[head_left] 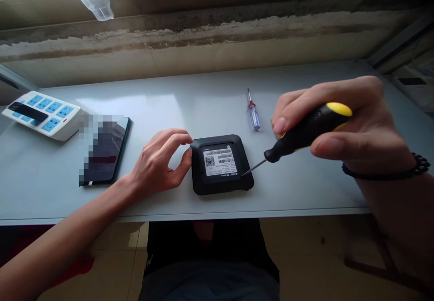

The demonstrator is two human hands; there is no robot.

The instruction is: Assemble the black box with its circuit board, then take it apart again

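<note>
A black square electronic box (222, 186) lies flat on the table, its white label with barcodes and a QR code facing up. My left hand (164, 161) has its thumb and curled forefinger against the box's left edge, holding it there. In my right hand (342, 120) is a black-and-yellow screwdriver (298, 131), its handle wrapped by the fingers. The shaft slants down to the left, and the tip reaches the label's lower right corner; whether it sits in a screw I cannot tell. Beyond the box lies a smaller screwdriver (253, 113) with a clear handle.
To the left, a phone (106, 156) lies near a white power strip (63, 124) with blue sockets and a dark object (29, 111) on top. A clear plastic cup-like piece (95, 0) is on the window ledge. The table's front edge (288, 212) runs close to me.
</note>
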